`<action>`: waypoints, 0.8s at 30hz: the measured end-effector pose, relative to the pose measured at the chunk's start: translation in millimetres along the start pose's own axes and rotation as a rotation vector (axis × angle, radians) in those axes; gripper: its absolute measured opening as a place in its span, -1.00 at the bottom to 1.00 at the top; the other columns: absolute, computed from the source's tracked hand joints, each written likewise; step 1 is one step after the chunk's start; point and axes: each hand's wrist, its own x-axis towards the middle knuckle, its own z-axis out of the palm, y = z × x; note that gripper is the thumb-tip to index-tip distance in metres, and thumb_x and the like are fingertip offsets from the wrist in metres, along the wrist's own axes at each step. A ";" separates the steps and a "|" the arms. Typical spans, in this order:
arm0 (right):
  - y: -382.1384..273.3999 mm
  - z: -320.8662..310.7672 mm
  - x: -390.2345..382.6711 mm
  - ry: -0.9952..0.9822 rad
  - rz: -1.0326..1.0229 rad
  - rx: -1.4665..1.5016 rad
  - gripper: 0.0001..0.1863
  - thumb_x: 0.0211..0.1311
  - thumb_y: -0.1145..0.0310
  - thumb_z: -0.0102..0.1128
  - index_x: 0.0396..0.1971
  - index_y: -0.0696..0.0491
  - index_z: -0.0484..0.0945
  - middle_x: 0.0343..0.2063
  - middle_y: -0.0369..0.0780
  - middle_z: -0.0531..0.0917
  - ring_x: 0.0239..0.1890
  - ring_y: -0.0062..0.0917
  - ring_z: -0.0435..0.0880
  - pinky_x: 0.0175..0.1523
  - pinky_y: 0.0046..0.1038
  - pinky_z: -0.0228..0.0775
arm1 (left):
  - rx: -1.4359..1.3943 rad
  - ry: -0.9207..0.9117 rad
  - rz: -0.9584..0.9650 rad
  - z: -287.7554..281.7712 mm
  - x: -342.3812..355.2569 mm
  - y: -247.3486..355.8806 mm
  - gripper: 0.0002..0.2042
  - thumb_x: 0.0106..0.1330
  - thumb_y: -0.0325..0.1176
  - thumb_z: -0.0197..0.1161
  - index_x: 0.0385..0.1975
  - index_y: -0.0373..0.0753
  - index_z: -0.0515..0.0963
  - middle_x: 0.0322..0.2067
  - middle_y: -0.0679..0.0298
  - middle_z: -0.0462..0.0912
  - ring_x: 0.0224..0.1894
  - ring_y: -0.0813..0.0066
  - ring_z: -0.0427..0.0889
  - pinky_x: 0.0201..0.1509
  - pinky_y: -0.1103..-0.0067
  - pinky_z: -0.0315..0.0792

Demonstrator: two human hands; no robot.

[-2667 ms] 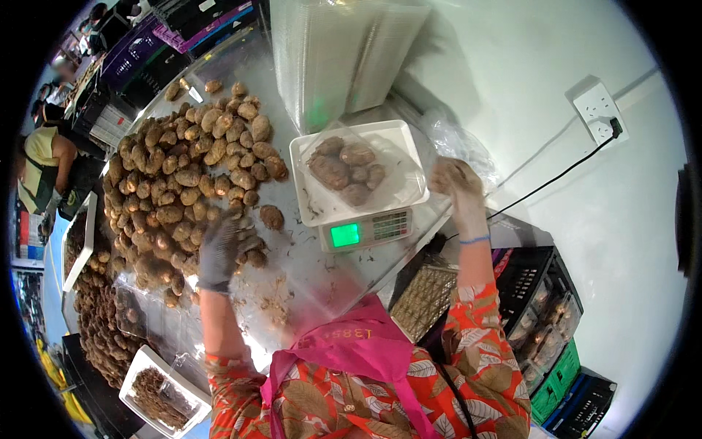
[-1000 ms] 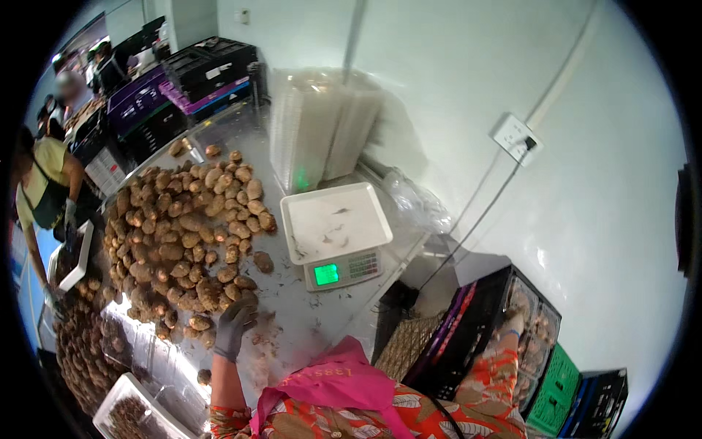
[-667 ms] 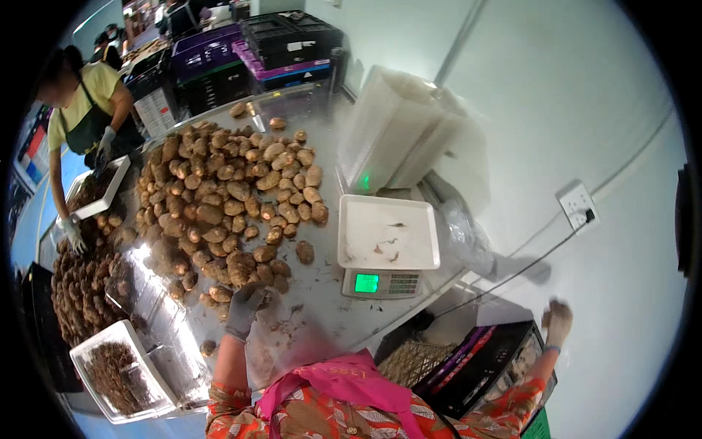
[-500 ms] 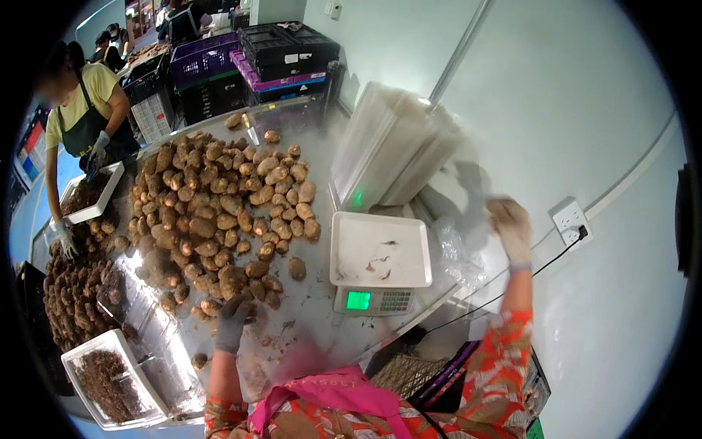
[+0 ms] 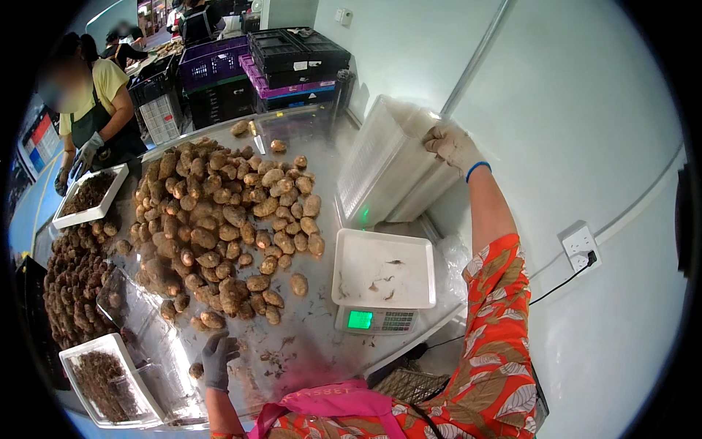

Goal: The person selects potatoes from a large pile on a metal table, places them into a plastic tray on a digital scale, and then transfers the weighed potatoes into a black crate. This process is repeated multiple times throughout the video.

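Note:
My right hand (image 5: 455, 148), in a pale glove with a blue band at the wrist, reaches up to a tall stack of clear plastic trays (image 5: 380, 161) against the wall. Its fingers are curled on the stack's upper edge. My left hand (image 5: 218, 360), in a grey glove, is low over the metal table with fingers apart and nothing in it. Just above it lies the heap of brown taro roots (image 5: 219, 219), and one small taro (image 5: 196, 370) is beside it. Between my hands stands a digital scale (image 5: 376, 320) with a lit green display, its white pan (image 5: 384, 271) holding only dark scraps.
A co-worker (image 5: 102, 110) in a yellow top and dark apron stands at the far left by a white tray (image 5: 113, 199) of dark bits. Another white tray (image 5: 150, 395) sits near left. Stacked crates (image 5: 296, 58) stand behind the table (image 5: 307, 307). A socket with a cable (image 5: 580, 245) is on the right wall.
My right hand has gone from beside the wall up and left onto the tray stack. My left hand has drawn back from the taro heap toward me. The co-worker's hands have come together.

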 end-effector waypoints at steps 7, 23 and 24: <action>2.7 -8.9 5.5 0.222 -0.099 0.076 -0.83 0.20 0.36 0.08 -0.30 0.07 0.60 -0.38 -0.18 0.65 -0.34 -0.45 0.62 -0.15 -0.43 0.45 | -0.007 0.072 0.087 18.0 -16.8 7.8 -0.75 0.36 -0.30 0.10 -0.05 -0.26 0.50 -0.29 0.19 0.66 -0.37 0.45 0.65 -0.34 0.57 0.56; -2.6 66.1 -236.3 0.417 -0.380 0.030 -0.85 0.24 0.42 0.12 -0.24 0.13 0.51 -0.31 -0.16 0.59 -0.28 -0.43 0.62 -0.19 -0.43 0.44 | 0.062 0.156 0.126 -54.7 -22.2 -19.2 -0.75 0.37 -0.34 0.09 -0.03 -0.27 0.51 -0.28 0.17 0.65 -0.33 0.48 0.64 -0.29 0.59 0.54; 2.7 95.1 -260.6 0.293 -0.286 -0.043 -0.85 0.23 0.44 0.15 -0.24 0.17 0.49 -0.34 -0.16 0.59 -0.29 -0.50 0.61 -0.18 -0.46 0.44 | 0.074 0.168 0.114 -65.0 -25.0 -17.7 -0.75 0.38 -0.35 0.08 -0.03 -0.27 0.52 -0.28 0.18 0.66 -0.31 0.49 0.65 -0.28 0.60 0.54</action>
